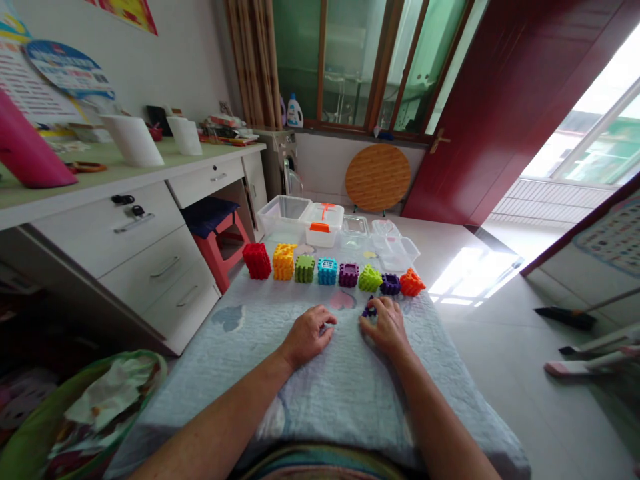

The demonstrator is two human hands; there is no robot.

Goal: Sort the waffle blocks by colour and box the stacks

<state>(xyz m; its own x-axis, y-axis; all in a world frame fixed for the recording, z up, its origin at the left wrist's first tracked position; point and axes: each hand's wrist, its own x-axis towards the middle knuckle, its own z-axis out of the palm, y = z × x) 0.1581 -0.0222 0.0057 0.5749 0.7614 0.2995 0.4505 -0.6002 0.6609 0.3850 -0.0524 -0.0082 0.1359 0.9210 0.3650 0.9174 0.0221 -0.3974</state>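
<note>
My right hand [387, 325] has its thumb and fingers around a small dark purple notched block piece [369, 309], low over the cloth. To its left, my left hand [311, 332] hovers or rests with curled fingers apart and nothing between them. Beyond both hands runs a row of notched blocks: a red stack [257, 261], a yellow stack [284, 261], a green block [305, 269], a blue block [327, 271], a purple block [349, 274], a lime block [370, 278], a dark purple block [391, 285] and an orange block [413, 283].
Behind the row stand a clear bin [285, 212], a lidded box with orange clasps [324, 225] and open clear containers [397, 252]. A pale blue cloth [250, 367] covers the table. A desk [140, 227] and a waste basket [155, 373] are at the left.
</note>
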